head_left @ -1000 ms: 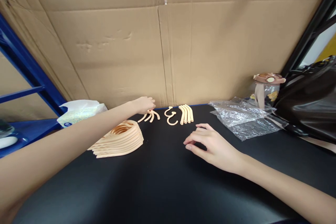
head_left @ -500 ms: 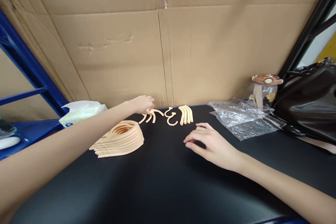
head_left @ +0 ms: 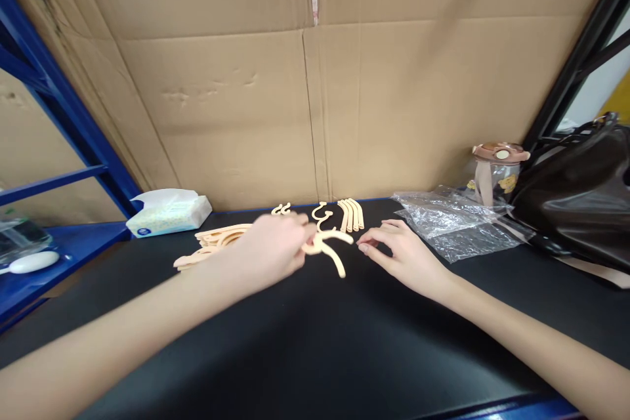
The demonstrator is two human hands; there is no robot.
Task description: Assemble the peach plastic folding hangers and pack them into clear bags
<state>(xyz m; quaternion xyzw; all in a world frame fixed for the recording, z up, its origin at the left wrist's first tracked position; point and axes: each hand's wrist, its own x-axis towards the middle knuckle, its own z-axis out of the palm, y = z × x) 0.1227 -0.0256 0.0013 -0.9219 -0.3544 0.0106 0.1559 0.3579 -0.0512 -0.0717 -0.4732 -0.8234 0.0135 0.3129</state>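
Note:
My left hand is closed around a cream plastic hanger piece, with two curved arms sticking out to the right; my fingers cover the rest of it. Just right of those arms, my right hand is loosely curled and holds nothing, its thumb and index finger close together. Behind my left hand and forearm lies a stack of cream hanger parts, partly hidden. Farther back lie small cream pieces, loose hanger hooks and a row of several curved cream bars.
A tissue pack stands at the back left. To the right are crumpled clear plastic bags, a clear bottle with a brown lid and a dark bag. Cardboard walls off the back of the black tabletop.
My left hand has come from the back of the table toward me and to the right, bringing a hanger piece. My right hand has shifted slightly right and away from me.

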